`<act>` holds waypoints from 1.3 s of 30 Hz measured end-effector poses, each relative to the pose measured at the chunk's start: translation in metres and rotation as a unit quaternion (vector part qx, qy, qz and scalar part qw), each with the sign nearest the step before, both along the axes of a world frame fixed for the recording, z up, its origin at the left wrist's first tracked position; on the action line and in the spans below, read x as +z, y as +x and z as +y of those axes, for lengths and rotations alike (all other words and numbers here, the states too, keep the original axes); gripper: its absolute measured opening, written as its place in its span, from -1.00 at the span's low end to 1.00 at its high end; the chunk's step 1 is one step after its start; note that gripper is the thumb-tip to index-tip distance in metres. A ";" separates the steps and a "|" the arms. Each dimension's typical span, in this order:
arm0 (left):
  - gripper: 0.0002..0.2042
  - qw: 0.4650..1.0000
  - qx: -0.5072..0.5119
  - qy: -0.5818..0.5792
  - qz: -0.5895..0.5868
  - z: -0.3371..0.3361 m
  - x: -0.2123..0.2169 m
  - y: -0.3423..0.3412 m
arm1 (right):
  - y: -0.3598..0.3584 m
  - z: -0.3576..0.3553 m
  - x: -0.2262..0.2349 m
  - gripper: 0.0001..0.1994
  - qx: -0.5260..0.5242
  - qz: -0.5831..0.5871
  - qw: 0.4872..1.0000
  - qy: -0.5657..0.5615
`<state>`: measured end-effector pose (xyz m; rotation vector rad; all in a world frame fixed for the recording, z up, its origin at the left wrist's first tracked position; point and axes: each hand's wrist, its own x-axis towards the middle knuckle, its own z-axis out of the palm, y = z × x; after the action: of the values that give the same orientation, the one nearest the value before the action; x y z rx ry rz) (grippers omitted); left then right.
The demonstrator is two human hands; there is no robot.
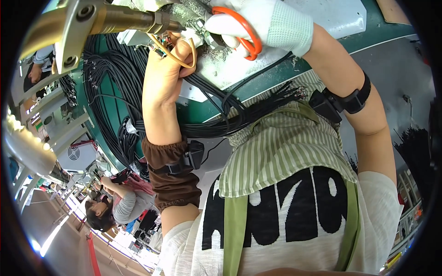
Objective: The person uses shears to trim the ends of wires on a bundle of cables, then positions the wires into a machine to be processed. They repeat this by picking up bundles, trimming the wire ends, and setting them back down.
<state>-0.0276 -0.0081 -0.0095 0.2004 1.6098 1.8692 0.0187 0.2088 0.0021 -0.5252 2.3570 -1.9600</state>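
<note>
My bare left hand [177, 57], at the upper middle, is closed with its fingertips pinched together. Small coloured wire ends [162, 48] show at its fingers, right by the tip of a brass-coloured cylindrical tool [152, 21]. A tan curved loop [191, 59] lies across these fingers; what it belongs to is unclear. To the right, my white-gloved right hand [258, 23] is closed around orange-red looped handles [251, 34], which look like those of scissors. Their blades are hidden. Between the hands sits a small grey metal fixture [214, 41] among metal-coloured bits.
Black cables [113, 69] lie coiled on the green tabletop [198, 110] at the left, and a bundle [207, 129] runs across my striped apron [281, 152]. A pale metal frame [73, 41] stands at upper left. Another person [124, 204] sits farther off, lower left.
</note>
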 end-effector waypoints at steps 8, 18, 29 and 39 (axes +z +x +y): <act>-0.76 0.992 0.007 -0.085 0.088 -0.003 0.004 -0.002 | -0.017 -0.004 -0.016 -0.75 0.070 -0.206 0.967 -0.132; -0.71 0.970 0.040 -0.150 0.188 0.003 0.010 0.012 | -0.014 0.000 0.005 -0.77 0.058 -0.308 0.942 -0.121; -0.66 0.976 0.018 -0.150 0.159 -0.004 0.008 0.008 | -0.014 -0.005 -0.014 -0.73 0.019 -0.184 0.981 -0.063; -0.92 0.989 0.123 0.010 0.086 -0.021 0.017 0.071 | 0.044 0.019 0.017 -0.72 -0.210 -0.013 0.959 0.191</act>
<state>0.0438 -0.0296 0.0076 0.1811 1.8008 2.1037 0.0632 0.2278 0.0187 0.0272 2.9120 -1.5351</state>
